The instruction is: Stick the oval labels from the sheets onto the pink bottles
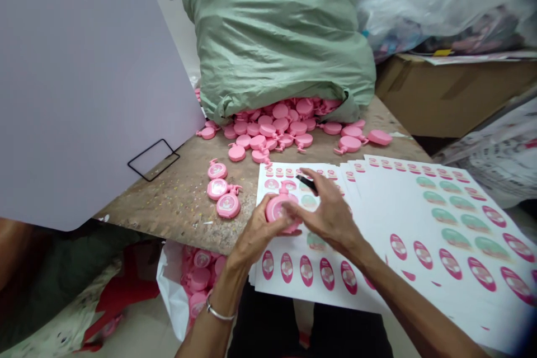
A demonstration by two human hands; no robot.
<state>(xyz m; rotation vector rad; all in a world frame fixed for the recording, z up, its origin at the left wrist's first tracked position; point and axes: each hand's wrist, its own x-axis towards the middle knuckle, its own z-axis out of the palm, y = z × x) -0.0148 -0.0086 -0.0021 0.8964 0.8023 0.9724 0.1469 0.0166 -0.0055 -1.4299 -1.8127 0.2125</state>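
A round pink plastic piece [277,207] is held by my left hand [258,229] over the sheets of stickers [293,282]. My right hand [331,212] has its thumb on the face of that piece, and a slim black tool [306,182] is gripped in its fingers. Left of my hands, three pink pieces with printed faces, one of them here [229,205], lie on the wooden table [176,212]. Many plain pink pieces [280,126] are heaped at the mouth of a green sack [281,39].
More sticker sheets [394,201] spread to the right. A grey-white panel [92,78] rises at the left. Behind on the right is a cardboard box [461,95] under plastic bags. Below the table edge, a white bag [172,279] holds pink pieces.
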